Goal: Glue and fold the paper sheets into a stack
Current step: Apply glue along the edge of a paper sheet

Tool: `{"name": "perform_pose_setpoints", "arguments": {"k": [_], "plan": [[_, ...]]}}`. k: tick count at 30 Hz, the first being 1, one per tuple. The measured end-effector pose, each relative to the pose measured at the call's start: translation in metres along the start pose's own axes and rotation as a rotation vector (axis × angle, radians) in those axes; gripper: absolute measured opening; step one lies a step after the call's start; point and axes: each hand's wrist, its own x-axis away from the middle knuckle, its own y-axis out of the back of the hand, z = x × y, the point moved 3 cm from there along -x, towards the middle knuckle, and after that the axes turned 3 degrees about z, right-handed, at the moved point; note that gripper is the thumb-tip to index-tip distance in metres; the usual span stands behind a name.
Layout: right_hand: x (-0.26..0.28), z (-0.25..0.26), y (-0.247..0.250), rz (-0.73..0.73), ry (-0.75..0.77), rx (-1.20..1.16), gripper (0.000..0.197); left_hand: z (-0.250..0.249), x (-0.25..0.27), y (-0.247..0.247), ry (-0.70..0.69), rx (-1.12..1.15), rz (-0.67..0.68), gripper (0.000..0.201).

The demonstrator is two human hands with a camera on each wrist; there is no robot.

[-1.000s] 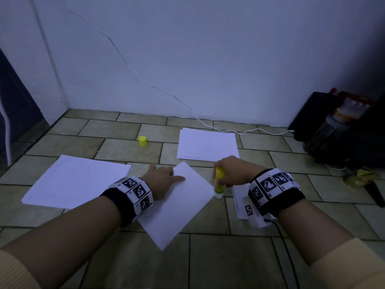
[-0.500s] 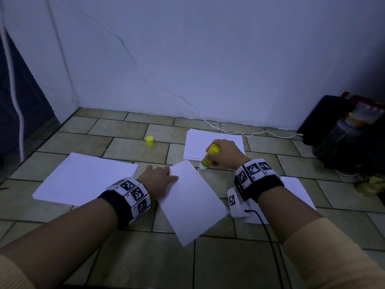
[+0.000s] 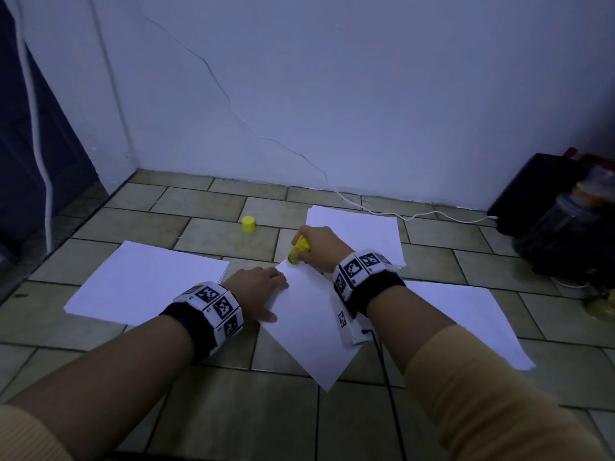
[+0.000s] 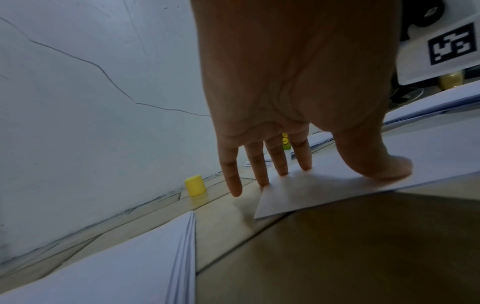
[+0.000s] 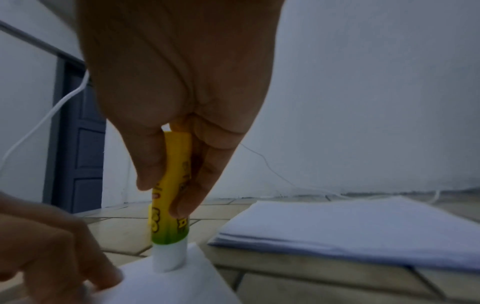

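Gluing now at the far corner: glue stick (image 5: 170, 207), tip down on the loose sheet (image 3: 309, 324), which lies askew on the tiled floor (image 3: 233, 420) in front of you. A second ago the tip worked the sheet's right edge, so one edge looks coated; the fold is not yet begun.

Right hand (image 3: 321, 247): fingers pinching the stick's barrel.
Left hand (image 3: 258, 289): fingers spread flat, pinning the sheet's left corner, unmoved.

Surroundings: paper pile (image 3: 149, 281) left; second pile (image 3: 357, 234) just beyond the stick; single sheet (image 3: 479, 321) right. Yellow cap (image 3: 248, 224) stands apart. White cable (image 3: 416, 216) along the wall; dark clutter (image 3: 559, 221) at right. Nothing blocks the stroke.
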Motion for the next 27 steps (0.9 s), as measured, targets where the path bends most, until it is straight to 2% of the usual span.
{"name": "perform_pose_setpoints", "arguments": {"k": [4,8,17,22,25,27], "plan": [[0.016,-0.005,0.009,0.052,0.036,0.126,0.030,0.004,0.000,0.004,0.013,0.086,-0.006,0.063],[0.043,-0.025,0.018,0.110,0.049,0.206,0.031,0.005,-0.003,0.008,0.017,0.061,-0.027,0.053],[0.089,-0.068,0.023,0.199,0.053,0.254,0.025,0.003,-0.011,0.008,-0.018,-0.159,-0.027,0.063],[0.101,-0.078,0.028,0.236,0.034,0.301,0.022,0.004,-0.008,0.001,-0.047,-0.154,-0.020,0.063],[0.102,-0.088,0.038,0.259,-0.028,0.194,0.016,0.007,-0.003,0.001,-0.057,-0.129,0.013,0.067],[0.100,-0.098,0.054,0.148,-0.049,-0.018,0.015,0.011,0.001,0.001,-0.046,-0.089,0.015,0.071]]}}
